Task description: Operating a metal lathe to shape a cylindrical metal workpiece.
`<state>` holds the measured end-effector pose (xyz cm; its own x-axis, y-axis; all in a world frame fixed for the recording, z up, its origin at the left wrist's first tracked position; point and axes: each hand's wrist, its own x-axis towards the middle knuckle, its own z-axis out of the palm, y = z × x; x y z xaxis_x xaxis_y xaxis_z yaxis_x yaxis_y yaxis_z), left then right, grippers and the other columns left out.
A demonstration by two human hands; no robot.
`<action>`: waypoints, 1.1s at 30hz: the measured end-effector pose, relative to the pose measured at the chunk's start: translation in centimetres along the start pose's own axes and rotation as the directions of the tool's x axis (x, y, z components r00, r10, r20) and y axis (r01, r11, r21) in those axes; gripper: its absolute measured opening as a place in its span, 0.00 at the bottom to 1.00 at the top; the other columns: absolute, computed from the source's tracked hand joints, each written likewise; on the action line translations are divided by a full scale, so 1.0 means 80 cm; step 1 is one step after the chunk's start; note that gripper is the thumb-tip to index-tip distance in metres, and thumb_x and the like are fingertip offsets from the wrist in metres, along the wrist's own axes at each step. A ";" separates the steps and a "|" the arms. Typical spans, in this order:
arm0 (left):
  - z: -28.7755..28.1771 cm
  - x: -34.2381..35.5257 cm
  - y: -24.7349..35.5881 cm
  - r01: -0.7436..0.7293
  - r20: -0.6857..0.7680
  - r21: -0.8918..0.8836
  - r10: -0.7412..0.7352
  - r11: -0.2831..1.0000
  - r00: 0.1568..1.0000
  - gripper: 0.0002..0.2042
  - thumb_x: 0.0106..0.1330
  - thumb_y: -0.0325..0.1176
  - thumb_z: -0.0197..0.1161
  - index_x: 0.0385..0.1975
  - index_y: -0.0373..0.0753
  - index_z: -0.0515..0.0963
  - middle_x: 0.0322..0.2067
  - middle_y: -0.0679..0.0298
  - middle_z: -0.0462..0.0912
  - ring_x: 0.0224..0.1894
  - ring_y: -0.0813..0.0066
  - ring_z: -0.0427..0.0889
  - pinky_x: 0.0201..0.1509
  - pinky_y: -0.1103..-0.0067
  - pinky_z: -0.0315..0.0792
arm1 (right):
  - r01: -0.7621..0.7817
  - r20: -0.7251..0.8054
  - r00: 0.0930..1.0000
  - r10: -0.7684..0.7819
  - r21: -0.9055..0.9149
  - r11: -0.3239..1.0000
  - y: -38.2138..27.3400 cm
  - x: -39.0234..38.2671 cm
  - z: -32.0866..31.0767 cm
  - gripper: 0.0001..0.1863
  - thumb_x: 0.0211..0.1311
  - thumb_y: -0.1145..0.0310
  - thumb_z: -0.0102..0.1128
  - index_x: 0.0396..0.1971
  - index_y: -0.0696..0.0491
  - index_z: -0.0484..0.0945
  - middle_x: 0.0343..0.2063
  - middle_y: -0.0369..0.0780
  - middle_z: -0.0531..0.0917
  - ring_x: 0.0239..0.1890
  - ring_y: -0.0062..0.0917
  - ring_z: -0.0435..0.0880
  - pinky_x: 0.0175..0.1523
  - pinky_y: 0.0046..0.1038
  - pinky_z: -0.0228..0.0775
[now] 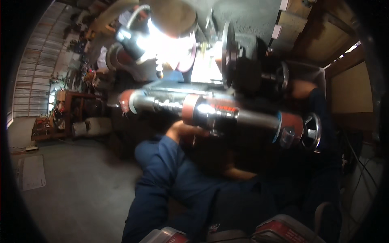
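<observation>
My left hand is under the middle of a long metal cylinder assembly with reddish-brown collars. Its blurred fingers are curled at a small shiny metal handle. My right hand is farther off to the right, at the rim of a chrome handwheel; shadow hides most of its fingers. Beyond the cylinder, a metal disc stands upright on the machine. Left of it a pinkish wheel is partly washed out by glare.
A bright lamp shines over the machine's left side. A second handwheel sits at the cylinder's right end. Shelving with clutter stands at left beside the grey floor. Cables hang at right. Clear boxes with red labels are at the bottom.
</observation>
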<state>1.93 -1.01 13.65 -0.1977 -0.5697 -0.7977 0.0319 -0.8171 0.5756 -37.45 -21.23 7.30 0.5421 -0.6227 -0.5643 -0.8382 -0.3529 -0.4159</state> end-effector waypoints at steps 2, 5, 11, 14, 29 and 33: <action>-0.031 0.023 -0.018 -0.065 0.072 0.117 0.057 0.991 0.996 0.30 0.44 0.23 0.74 0.52 0.35 0.74 0.43 0.64 0.80 0.46 0.71 0.79 0.50 0.75 0.72 | -0.017 0.158 0.987 -0.038 0.331 0.944 -0.016 -0.013 -0.035 0.15 0.65 0.60 0.56 0.36 0.57 0.82 0.23 0.36 0.83 0.28 0.18 0.82 0.32 0.23 0.73; 0.003 0.026 0.010 0.056 0.052 0.193 -0.067 0.980 0.996 0.22 0.46 0.25 0.73 0.45 0.35 0.78 0.37 0.64 0.82 0.42 0.69 0.81 0.47 0.75 0.72 | 0.137 -0.241 0.970 0.030 0.643 0.754 0.052 -0.037 -0.032 0.17 0.67 0.58 0.54 0.37 0.58 0.81 0.23 0.33 0.82 0.29 0.12 0.78 0.34 0.19 0.70; 0.016 -0.002 0.026 0.107 -0.015 0.211 -0.106 0.972 0.994 0.22 0.44 0.31 0.74 0.43 0.36 0.80 0.38 0.60 0.82 0.40 0.66 0.79 0.47 0.73 0.69 | 0.201 -0.632 0.769 0.095 0.380 0.903 0.073 0.051 0.012 0.18 0.70 0.60 0.51 0.42 0.61 0.78 0.31 0.37 0.83 0.34 0.16 0.75 0.43 0.23 0.67; 0.008 0.002 0.017 0.144 -0.032 0.215 -0.141 0.966 0.990 0.24 0.45 0.26 0.72 0.47 0.36 0.78 0.44 0.57 0.81 0.51 0.62 0.76 0.58 0.70 0.65 | 0.169 -0.630 0.771 0.092 0.342 0.924 0.072 0.053 0.011 0.17 0.70 0.61 0.51 0.44 0.62 0.78 0.34 0.41 0.84 0.38 0.19 0.78 0.47 0.25 0.68; -0.029 0.051 -0.036 0.015 0.080 0.140 -0.026 0.990 0.996 0.28 0.41 0.28 0.77 0.47 0.36 0.79 0.46 0.57 0.80 0.53 0.62 0.75 0.60 0.71 0.62 | 0.089 -0.586 0.799 0.132 0.333 0.939 0.066 0.047 -0.002 0.18 0.70 0.61 0.50 0.47 0.61 0.77 0.37 0.43 0.84 0.41 0.22 0.80 0.50 0.25 0.68; -0.021 0.048 -0.023 0.090 0.027 0.192 -0.097 0.977 0.995 0.28 0.40 0.29 0.78 0.47 0.36 0.79 0.46 0.58 0.81 0.52 0.64 0.75 0.59 0.73 0.63 | 0.075 -0.593 0.795 0.130 0.309 0.948 0.063 0.049 -0.001 0.19 0.70 0.60 0.50 0.46 0.61 0.77 0.37 0.43 0.84 0.41 0.21 0.79 0.50 0.26 0.68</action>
<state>2.76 -1.83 9.24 -0.2260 -0.4851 -0.8447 -0.1744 -0.8330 0.5250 -39.57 -25.50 3.00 0.2863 -0.9548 -0.0796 -0.7356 -0.1657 -0.6569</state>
